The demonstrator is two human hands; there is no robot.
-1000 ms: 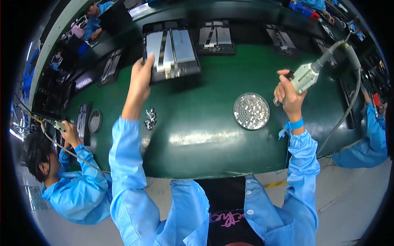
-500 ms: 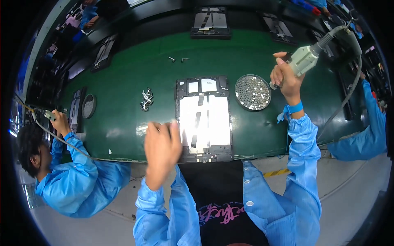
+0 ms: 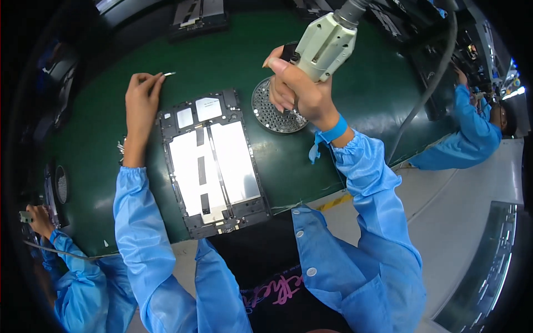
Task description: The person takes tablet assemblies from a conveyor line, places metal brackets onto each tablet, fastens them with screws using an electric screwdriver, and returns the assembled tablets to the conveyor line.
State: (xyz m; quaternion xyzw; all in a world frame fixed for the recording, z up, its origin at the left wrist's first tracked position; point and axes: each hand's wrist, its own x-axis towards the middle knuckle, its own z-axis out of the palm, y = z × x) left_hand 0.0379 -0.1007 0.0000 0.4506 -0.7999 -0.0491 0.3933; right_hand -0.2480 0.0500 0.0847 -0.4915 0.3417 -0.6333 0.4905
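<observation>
My left hand [image 3: 142, 102] reaches past the left side of an open tablet-like device [image 3: 236, 161], thumb and forefinger pinched at a small silvery strip-like metal part [image 3: 170, 74]. The device lies flat, its black frame around bright silver panels with black strips. My right hand [image 3: 305, 91] is wrapped round a pale green electric screwdriver [image 3: 327, 44], its cable end tilted up and away. That hand is over the right part of a round dish [image 3: 264, 114] holding small silver screws among rows of holes. My hand hides the driver's tip.
A pile of small metal parts [image 3: 121, 149] is partly hidden behind my left forearm. Similar devices [image 3: 198, 16] lie at the far side of the green table [image 3: 89, 122]. The driver's grey cable [image 3: 427, 91] hangs at the right. Co-workers in blue sit on both sides.
The view has turned and shifted. My left hand has moved from beside the device's near end out to the loose small part. My right hand has brought the electric screwdriver over the screw dish.
</observation>
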